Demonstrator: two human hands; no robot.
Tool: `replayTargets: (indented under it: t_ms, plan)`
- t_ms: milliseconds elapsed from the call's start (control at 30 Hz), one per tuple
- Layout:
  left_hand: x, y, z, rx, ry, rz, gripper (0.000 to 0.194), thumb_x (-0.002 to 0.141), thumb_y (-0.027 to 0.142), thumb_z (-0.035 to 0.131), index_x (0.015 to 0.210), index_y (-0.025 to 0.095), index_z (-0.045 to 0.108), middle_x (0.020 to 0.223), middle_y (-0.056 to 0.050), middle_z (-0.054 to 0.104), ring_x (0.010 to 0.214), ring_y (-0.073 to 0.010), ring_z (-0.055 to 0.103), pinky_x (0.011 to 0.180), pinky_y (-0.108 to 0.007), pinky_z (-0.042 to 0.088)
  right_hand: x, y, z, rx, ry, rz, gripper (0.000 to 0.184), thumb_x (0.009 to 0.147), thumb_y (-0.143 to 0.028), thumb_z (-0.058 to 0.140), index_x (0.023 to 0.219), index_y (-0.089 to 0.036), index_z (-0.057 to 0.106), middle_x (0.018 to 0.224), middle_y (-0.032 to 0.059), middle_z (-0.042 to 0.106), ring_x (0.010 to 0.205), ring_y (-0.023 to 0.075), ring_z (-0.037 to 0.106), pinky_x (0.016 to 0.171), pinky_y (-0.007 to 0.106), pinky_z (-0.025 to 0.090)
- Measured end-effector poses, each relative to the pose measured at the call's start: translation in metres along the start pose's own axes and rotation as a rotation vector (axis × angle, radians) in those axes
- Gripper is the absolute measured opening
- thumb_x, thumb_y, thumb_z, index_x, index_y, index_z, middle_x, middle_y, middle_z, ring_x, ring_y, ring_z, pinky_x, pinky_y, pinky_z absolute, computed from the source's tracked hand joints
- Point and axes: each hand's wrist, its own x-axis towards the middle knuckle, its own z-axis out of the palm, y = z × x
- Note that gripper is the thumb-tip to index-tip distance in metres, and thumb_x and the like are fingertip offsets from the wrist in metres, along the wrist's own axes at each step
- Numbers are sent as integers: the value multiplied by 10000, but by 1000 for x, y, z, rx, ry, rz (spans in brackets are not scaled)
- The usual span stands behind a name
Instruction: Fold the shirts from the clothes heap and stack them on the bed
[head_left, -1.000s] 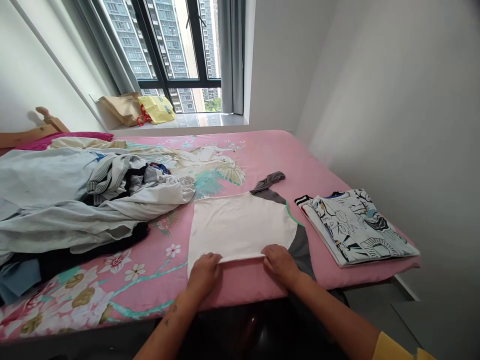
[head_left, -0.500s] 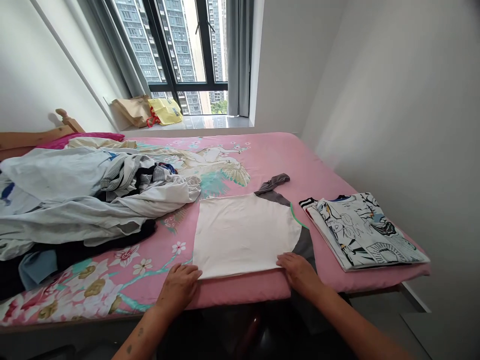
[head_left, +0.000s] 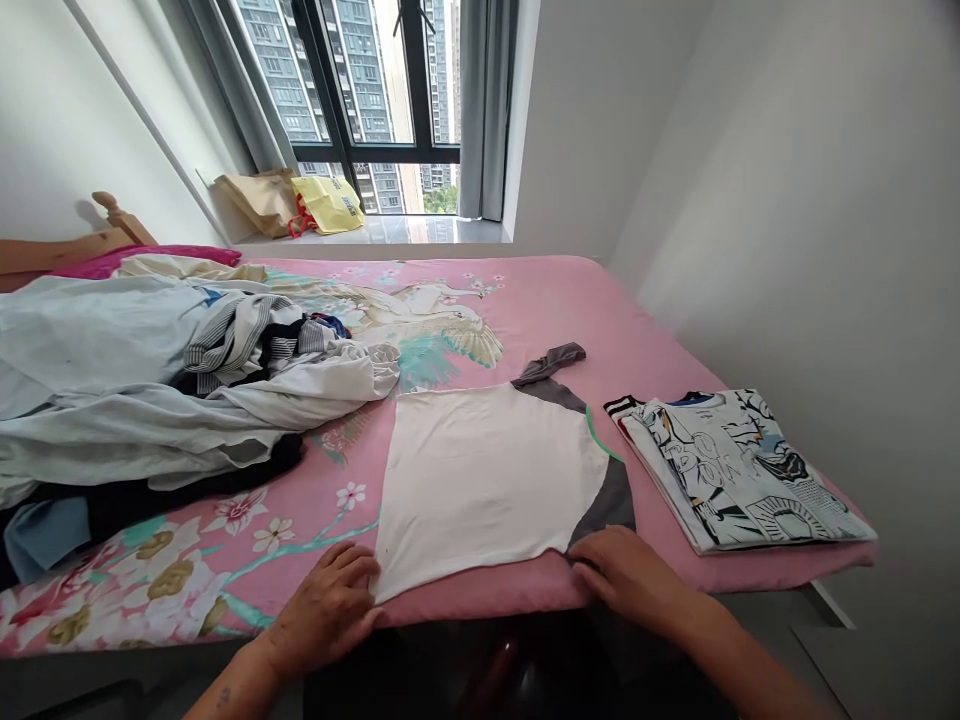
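A white T-shirt (head_left: 487, 480) with dark grey sleeves and a green-edged neckline lies spread sideways on the bed, its neck to the right. My left hand (head_left: 330, 605) is closed on the near corner of its hem. At the near grey sleeve, close to the armpit, my right hand (head_left: 622, 568) has its fingers closed on the fabric; the fingertips are partly hidden. The far grey sleeve (head_left: 551, 363) stretches away from me, bunched and twisted. Part of the near sleeve hangs below the bed's edge.
A folded stack of printed shirts (head_left: 731, 470) lies at the bed's right corner. A heap of loose clothes (head_left: 150, 390) covers the left side of the pink floral bed sheet (head_left: 555, 300). Brown and yellow bags (head_left: 328, 205) stand on the windowsill.
My left hand has drawn the hem corner toward me and slightly left. My right hand has shifted nearer and right, onto the grey sleeve. The view has tilted slightly.
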Motion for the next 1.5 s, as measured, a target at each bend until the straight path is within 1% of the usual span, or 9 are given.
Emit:
replayTargets:
  t_ms: [233,300,433,567,767,833,1000,1200,1500]
  plan:
    - [123,20,42,-69,210,-43,392,894,111,344,1183,203,592,1237,-74,606,1234,-187,471,1039,-382,381,95,-37,17,193,323,-105,362,916,-221,330,1175,-169,578,1206,84,602,1165,181,511,1020,348,379]
    - [142,30,61,-38,164,-49,422,893,155,369,1283,216,520,1361,-80,509,1309,-222,388,1080,-453,309,109,-31,36,102,265,-166,417,900,-242,381,1299,-180,486,1380,84,462,1317,209,353,1102,423,268]
    - [98,17,78,22,30,-150,675,816,504,511,1427,326,284,1505,-69,278,1377,-319,237,1088,-621,68,80,33,58,-86,41,-18,668,859,-503,464,1441,-237,275,1522,90,191,1399,283,149,1113,559,119]
    - [60,-14,65,92,-1,-441,771,723,619,555,1370,221,425,1436,-140,398,1338,-376,296,1060,-660,3,56,76,47,-172,88,384,689,879,-530,387,1433,-129,296,1496,157,236,1389,323,166,1091,608,104]
    - [155,-13,57,-65,11,-38,488,884,422,431,1358,305,426,1452,-58,394,1347,-239,325,1116,-506,164,126,41,42,-66,116,-199,557,918,-399,368,1440,-226,283,1494,69,279,1394,202,192,1137,441,172]
    - [173,-35,61,-68,-41,-116,564,857,495,447,1389,322,370,1487,-59,330,1370,-257,274,1114,-540,114,146,62,41,-90,55,-154,592,899,-455,390,1441,-242,277,1504,62,253,1397,212,180,1139,464,139]
    - [161,-113,52,177,14,-876,674,838,525,407,1377,121,399,1461,-199,331,1371,-364,218,1047,-664,32,174,133,26,-205,180,446,613,919,-456,293,1431,-119,293,1492,151,250,1387,299,188,1095,595,105]
    - [208,-92,64,0,-26,-127,492,922,394,307,1396,278,369,1488,-46,330,1377,-198,262,1127,-451,150,222,72,36,-68,107,-339,539,927,-411,350,1430,-223,313,1484,60,303,1382,200,230,1134,422,197]
    - [251,-167,85,-33,71,-647,593,909,474,296,1447,228,246,1524,-75,231,1403,-231,175,1105,-558,-11,294,119,32,-137,134,-63,554,943,-454,261,1457,-251,223,1520,22,208,1397,211,174,1129,490,120]
